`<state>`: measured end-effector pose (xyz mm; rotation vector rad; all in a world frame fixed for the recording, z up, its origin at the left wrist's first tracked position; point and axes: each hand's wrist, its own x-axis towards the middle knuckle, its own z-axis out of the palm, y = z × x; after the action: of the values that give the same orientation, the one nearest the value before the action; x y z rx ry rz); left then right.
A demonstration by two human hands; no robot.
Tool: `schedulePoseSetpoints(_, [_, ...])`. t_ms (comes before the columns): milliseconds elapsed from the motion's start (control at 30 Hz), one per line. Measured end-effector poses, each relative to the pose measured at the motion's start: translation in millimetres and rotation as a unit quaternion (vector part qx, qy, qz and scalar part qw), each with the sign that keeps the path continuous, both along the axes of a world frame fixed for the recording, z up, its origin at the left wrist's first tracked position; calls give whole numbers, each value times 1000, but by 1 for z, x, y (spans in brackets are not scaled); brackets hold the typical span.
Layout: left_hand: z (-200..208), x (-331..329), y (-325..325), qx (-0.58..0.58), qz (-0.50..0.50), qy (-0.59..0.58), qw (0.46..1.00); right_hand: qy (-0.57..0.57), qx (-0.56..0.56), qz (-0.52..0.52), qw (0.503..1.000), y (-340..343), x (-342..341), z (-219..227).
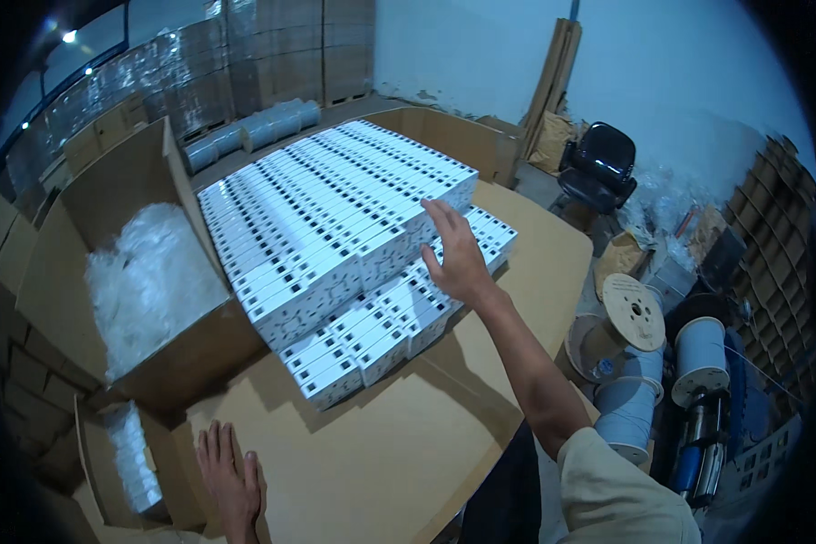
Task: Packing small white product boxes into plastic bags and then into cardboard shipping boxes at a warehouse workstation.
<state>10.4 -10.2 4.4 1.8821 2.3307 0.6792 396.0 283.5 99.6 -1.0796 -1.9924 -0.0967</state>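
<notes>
White narrow boxes with dark square marks stand packed in rows, forming a large stack [326,208] on the table. A lower layer of the same white boxes [376,331] sticks out toward me in front of the upper one. At the upper layer's near right edge is my right hand [455,254], its fingers spread and the fingertips at the edge of the boxes; whether they press on it I cannot tell. My left hand [231,476] lies flat, fingers stretched, on the table beside a small open carton [179,462] of clear plastic-wrapped pieces.
A large open carton [186,349] holding clear plastic bags [150,281] adjoins the stack on the left. The brown table [372,462] has a rounded right edge. Beyond it stand cable spools [633,313] and a black chair [598,168]. Wrapped pallets [272,54] line the back.
</notes>
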Motion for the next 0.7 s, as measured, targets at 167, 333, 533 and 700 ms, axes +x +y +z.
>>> schedulePoseSetpoints(167, [17, 3, 2, 18, -59, 114, 992, -20, -22, -105, 994, 63, 65, -1])
schedulePoseSetpoints(333, [28, 7, 1, -31, -30, 111, 993, -48, -68, -168, 982, 103, 100, -7])
schedulePoseSetpoints(533, [28, 13, 3, -62, -8, 129, 990, -63, -82, -190, 976, 125, 124, -9])
schedulePoseSetpoints(700, [24, 13, 5, -51, -6, 113, 992, -67, -62, -154, 984, 127, 133, -11])
